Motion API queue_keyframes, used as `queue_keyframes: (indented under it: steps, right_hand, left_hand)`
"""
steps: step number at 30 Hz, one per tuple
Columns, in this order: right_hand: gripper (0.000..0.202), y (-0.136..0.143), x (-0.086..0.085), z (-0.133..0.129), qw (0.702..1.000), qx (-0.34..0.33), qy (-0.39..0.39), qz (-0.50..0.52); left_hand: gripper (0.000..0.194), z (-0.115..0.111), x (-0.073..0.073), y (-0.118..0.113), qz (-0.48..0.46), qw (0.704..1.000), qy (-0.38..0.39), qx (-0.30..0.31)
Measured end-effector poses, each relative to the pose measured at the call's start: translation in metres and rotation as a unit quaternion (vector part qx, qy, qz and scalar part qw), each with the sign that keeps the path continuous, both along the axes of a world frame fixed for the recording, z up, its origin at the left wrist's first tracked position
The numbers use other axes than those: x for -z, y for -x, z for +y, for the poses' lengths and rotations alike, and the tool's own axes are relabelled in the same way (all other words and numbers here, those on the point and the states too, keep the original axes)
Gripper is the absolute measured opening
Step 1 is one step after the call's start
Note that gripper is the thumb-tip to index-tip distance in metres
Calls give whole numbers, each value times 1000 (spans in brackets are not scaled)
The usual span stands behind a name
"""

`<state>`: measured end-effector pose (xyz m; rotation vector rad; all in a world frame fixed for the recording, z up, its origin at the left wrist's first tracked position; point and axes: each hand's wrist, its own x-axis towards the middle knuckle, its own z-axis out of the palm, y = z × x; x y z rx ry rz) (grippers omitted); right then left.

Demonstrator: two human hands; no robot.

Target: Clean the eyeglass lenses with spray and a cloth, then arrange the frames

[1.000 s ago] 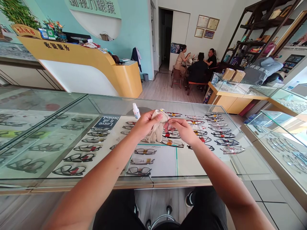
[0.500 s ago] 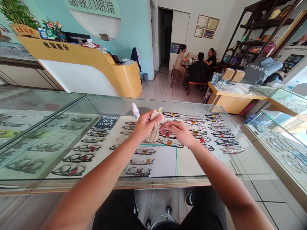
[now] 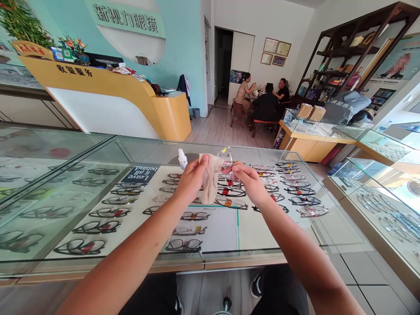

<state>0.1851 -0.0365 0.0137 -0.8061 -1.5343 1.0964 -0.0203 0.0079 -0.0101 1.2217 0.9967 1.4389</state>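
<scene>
Above the glass display case [image 3: 216, 258], my left hand [image 3: 194, 175] pinches a beige cloth [image 3: 211, 179] that hangs down from the fingers. My right hand [image 3: 247, 177] is closed on a pair of glasses [image 3: 226, 153] with clear lenses, one bearing a yellow mark. The cloth touches or overlaps the left part of the glasses, and the exact contact is hidden. A small white bottle [image 3: 182, 159] stands on the glass just beyond my left hand. Rows of glasses [image 3: 113, 213] lie inside the case under the glass.
A dark printed card [image 3: 139, 174] lies inside the case on the left. Another glass case [image 3: 387, 210] stands at the right. Farther back are a yellow and white counter [image 3: 173, 116], a wooden shelf [image 3: 348, 50] and three people seated round a table.
The cloth has moved from a bunched shape to hanging open below my left hand, and more of the clear glasses shows between my hands. The camera view has shifted slightly.
</scene>
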Motion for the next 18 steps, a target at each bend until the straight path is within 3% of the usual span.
queue_keyframes:
  steps: [5,8,12,18]
  right_hand:
    - [39,-2,6,3,997,54,-26,40]
    - [41,1,9,5,997,74,-23,29]
    - [48,6,13,5,997,61,-4,38]
    - [46,8,14,1,998,39,27,44]
  left_hand:
    - [69,-7,3,-4,45,996,5,78]
    - [65,-12,7,-7,56,994,5,94]
    - [63,-16,9,-9,52,994,28,96]
    - [60,-26,0,-14,50,983,9,174]
